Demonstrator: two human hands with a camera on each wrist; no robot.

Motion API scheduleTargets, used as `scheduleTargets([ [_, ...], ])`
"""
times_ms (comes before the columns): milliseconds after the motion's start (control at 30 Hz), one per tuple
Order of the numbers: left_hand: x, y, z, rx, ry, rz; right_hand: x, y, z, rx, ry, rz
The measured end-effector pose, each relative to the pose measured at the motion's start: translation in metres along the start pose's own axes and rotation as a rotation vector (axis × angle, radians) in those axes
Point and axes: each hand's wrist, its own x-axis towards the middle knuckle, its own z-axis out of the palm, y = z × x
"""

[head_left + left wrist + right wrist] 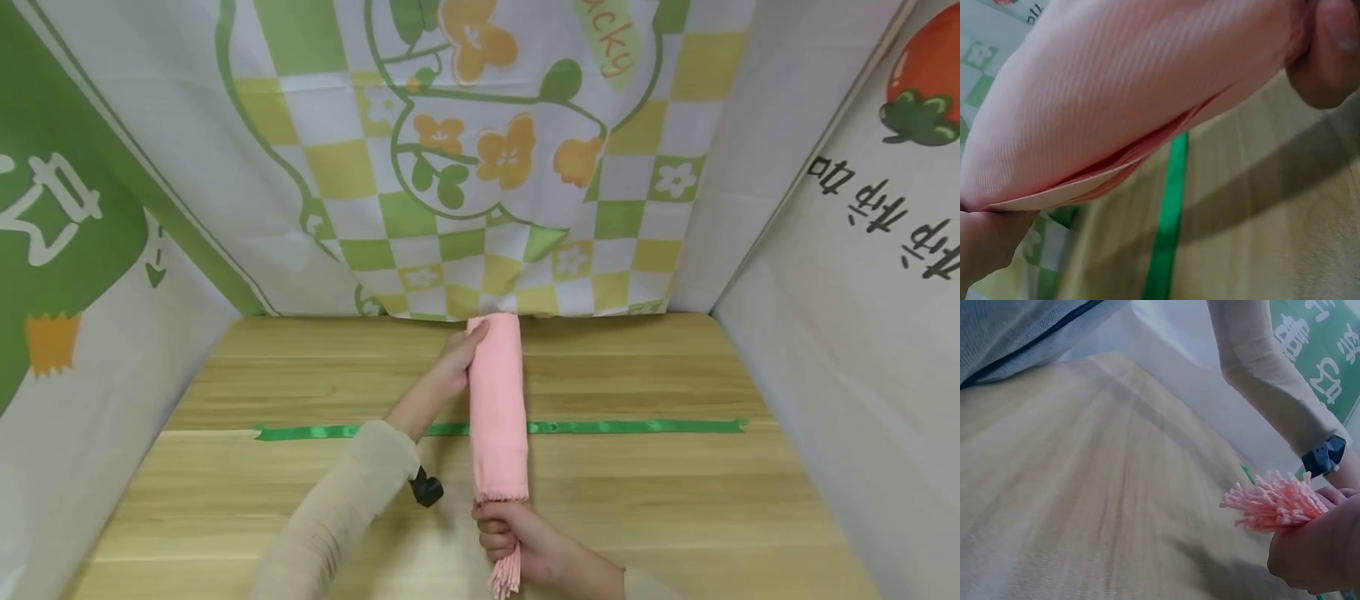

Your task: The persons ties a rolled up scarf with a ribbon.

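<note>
One folded pink cloth (498,400) stretches lengthwise above the wooden counter (637,500), crossing over a green strip (622,427), apparently held at both ends so its layers lie straight. The left hand (457,360) pinches the far end in its grip; the right hand (517,533) wraps its grip snugly around the gathered fringe (506,575) nearest the person.

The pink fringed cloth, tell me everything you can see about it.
The cloth looks like soft, finely ribbed pink fabric, folded into a long, narrow bundle with layered edges along one side. A stringy fringe is at the near end. Raised above the wooden table, it crosses over the green strip. The left grip holds its far end; the right grip clasps the fringe.
</note>
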Motion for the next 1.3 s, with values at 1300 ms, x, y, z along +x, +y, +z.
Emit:
scheduleTargets([
  [1300,-0.018,-0.023,-0.08,1.104,-0.215,0.303,-0.058,-0.039,-0.064,-0.582,0.028,-0.074],
])
